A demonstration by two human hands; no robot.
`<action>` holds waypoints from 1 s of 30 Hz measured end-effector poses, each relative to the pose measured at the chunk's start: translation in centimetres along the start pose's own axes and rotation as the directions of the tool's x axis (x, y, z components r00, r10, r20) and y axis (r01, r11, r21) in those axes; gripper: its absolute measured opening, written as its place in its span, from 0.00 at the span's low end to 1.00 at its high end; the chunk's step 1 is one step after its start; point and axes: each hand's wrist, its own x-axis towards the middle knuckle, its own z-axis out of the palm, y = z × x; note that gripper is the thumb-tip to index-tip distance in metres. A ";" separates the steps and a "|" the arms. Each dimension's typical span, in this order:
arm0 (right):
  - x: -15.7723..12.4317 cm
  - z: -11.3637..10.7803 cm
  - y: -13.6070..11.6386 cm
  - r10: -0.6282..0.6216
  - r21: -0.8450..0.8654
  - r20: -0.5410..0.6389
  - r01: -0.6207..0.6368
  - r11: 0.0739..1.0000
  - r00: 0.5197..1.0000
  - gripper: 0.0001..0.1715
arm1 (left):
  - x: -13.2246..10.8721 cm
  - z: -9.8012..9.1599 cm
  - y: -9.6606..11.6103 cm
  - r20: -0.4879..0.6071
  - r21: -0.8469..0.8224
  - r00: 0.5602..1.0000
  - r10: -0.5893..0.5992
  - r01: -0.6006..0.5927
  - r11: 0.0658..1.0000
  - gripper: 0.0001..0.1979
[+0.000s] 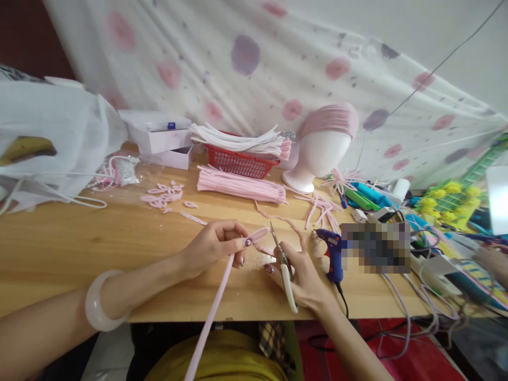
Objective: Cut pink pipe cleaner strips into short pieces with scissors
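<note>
A fuzzy pink pipe cleaner point(216, 301) is pinched in my left hand point(224, 243). Its upper end is bent into a small loop beyond my thumb, and the long end hangs down past the table's front edge. My right hand point(304, 272) is closed around a pair of scissors point(286, 278) with white handles, blades pointing up and away. The blade tips are close to the loop, to its right. A measuring tape point(193, 217) lies on the table, partly hidden under my left hand. Small pink loops point(162, 196) lie in a pile at the left.
A pink pipe cleaner bundle point(242, 185) lies before a red basket point(238, 161) of white stems. A foam head point(317, 153), cut pink pieces point(323, 209) and a blue glue gun point(333, 254) with trailing cord are right. Another person's hand point(492, 259) shows far right.
</note>
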 end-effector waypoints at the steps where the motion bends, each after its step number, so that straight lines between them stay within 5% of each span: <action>1: 0.0 0.1 0.0 0.000 -0.013 0.002 0.000 1.000 1.000 0.18 | 0.0 -0.2 0.0 0.002 0.007 1.000 0.005 -0.005 1.000 0.06; 20: -0.1 0.3 0.0 -0.007 -0.066 -0.017 0.005 0.998 1.000 0.20 | 0.0 -0.4 -0.1 0.038 -0.012 0.998 -0.054 0.055 0.998 0.07; 30: 0.1 0.4 0.6 -0.059 -0.052 -0.177 0.051 0.997 0.982 0.17 | 0.3 -0.2 -0.2 0.048 -0.018 0.994 -0.094 0.095 0.995 0.07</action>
